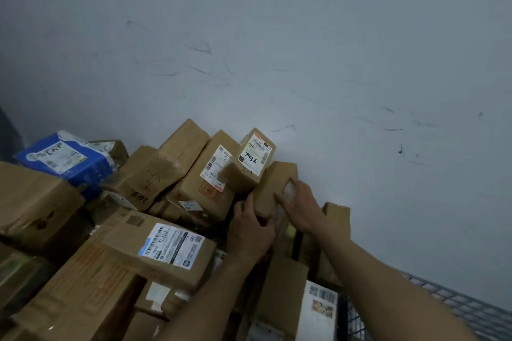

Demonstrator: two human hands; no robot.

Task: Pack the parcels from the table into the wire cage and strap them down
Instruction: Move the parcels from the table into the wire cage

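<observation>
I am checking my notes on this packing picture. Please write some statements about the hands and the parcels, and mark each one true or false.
1. The left hand and the right hand both hold one small brown box. True.
2. The box marked 7936 lies to the right of that small brown box. False: it is on its left.
3. A blue parcel sits at the left of the pile. True.
4. The white wall has no marks. False: dark scuffs cross it.
5. Mesh of the wire cage shows at the lower right. True.
</observation>
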